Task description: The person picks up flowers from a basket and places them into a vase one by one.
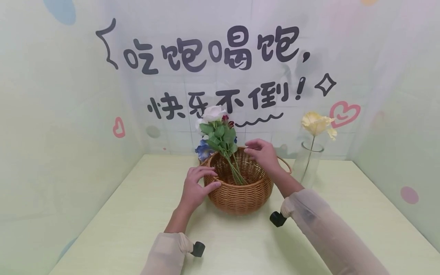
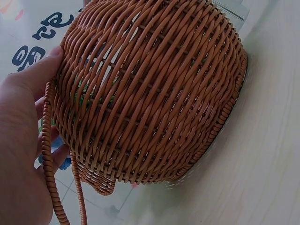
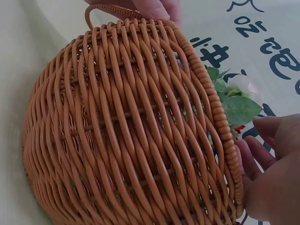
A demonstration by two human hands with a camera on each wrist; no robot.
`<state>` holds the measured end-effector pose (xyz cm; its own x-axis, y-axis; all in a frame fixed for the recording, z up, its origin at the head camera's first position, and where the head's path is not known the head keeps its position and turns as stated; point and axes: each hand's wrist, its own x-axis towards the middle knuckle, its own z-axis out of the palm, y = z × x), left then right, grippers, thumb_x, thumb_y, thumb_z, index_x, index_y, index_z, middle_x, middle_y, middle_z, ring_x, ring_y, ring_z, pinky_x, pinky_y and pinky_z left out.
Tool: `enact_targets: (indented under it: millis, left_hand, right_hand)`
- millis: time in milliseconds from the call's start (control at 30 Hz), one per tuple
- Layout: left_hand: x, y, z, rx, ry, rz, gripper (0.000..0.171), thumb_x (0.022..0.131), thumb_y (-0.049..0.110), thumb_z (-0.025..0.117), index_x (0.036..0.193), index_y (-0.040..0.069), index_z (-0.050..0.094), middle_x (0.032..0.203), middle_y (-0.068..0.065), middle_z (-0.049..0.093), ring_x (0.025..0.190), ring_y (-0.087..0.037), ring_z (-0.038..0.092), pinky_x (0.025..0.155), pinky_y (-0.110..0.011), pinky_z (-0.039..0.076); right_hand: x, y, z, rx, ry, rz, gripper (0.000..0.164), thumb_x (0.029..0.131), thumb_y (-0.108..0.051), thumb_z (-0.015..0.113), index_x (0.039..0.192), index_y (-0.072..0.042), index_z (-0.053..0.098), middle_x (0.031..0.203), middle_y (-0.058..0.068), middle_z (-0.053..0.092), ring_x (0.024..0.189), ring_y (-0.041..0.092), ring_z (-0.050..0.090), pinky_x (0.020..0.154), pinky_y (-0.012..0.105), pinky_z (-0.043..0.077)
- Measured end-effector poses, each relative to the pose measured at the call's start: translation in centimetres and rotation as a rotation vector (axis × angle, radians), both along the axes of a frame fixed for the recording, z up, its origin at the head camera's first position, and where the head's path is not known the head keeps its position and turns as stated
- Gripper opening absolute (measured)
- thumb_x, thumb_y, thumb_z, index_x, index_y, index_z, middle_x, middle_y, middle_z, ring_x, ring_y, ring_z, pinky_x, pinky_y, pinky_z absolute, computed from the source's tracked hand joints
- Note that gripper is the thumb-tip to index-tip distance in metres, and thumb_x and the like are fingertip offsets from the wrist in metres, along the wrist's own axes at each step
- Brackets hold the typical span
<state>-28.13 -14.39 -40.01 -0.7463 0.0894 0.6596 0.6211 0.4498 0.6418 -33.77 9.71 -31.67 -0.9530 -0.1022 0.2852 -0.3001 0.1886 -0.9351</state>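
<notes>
A brown wicker basket (image 1: 240,196) stands upright on the table, holding flowers with their stems in the bowl and blooms leaning over the back left rim. White roses (image 1: 214,114), green leaves (image 1: 221,135), a dark red bloom (image 1: 228,121) and a blue flower (image 1: 204,150) show. My left hand (image 1: 196,187) grips the basket's left rim beside its handle (image 2: 49,159), thumb on the edge in the left wrist view. Over the right rear rim hovers my right hand (image 1: 262,154), its fingers loosely bent with nothing between them, close to the leaves in the right wrist view.
At the back right, a clear glass vase (image 1: 306,168) holds one yellow flower (image 1: 315,123). The pale table (image 1: 154,198) is enclosed by printed cloth walls (image 1: 68,126). The basket's right handle (image 1: 286,165) sticks out toward the vase.
</notes>
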Motion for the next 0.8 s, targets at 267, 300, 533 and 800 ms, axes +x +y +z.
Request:
enact_targets:
  millis: [267,300,533,800]
  left_hand:
    - [-0.1,-0.2,-0.1,0.0,0.015,0.001,0.025,0.075,0.026,0.085,0.095,0.018,0.074,0.115,0.002,0.067,0.109,-0.02,0.047,0.092,-0.047,0.038]
    - [-0.1,-0.2,-0.2,0.0,0.015,0.001,0.025,0.075,0.026,0.085,0.095,0.018,0.074,0.115,0.002,0.067,0.109,-0.019,0.047,0.092,-0.047,0.038]
    - [0.0,-0.1,-0.4,-0.003,0.002,-0.007,0.025,0.076,0.027,0.084,0.096,0.017,0.074,0.116,-0.007,0.066,0.109,-0.02,0.047,0.092,-0.047,0.038]
    - [-0.1,-0.2,-0.2,-0.02,0.001,0.012,0.024,0.078,0.031,0.082,0.097,0.018,0.073,0.116,0.001,0.066,0.11,-0.017,0.046,0.092,-0.047,0.038]
  right_hand:
    - [-0.3,-1.4,0.0,0.007,-0.099,0.036,0.028,0.091,-0.001,0.064,0.118,0.009,0.061,0.112,0.022,0.064,0.105,0.039,0.06,0.082,0.042,0.052]
    - [-0.4,-1.5,-0.1,0.008,-0.113,0.041,0.029,0.092,-0.001,0.064,0.119,0.009,0.06,0.115,0.023,0.064,0.106,0.038,0.06,0.084,0.043,0.052]
    - [-1.1,-2.2,-0.7,-0.005,-0.239,0.039,0.029,0.093,0.0,0.061,0.121,0.006,0.061,0.125,0.023,0.059,0.11,0.033,0.058,0.086,0.04,0.051]
    - [-1.5,-2.7,-0.9,0.057,-0.269,0.071,0.032,0.093,0.0,0.06,0.123,0.006,0.059,0.126,0.023,0.059,0.106,0.029,0.059,0.09,0.045,0.049]
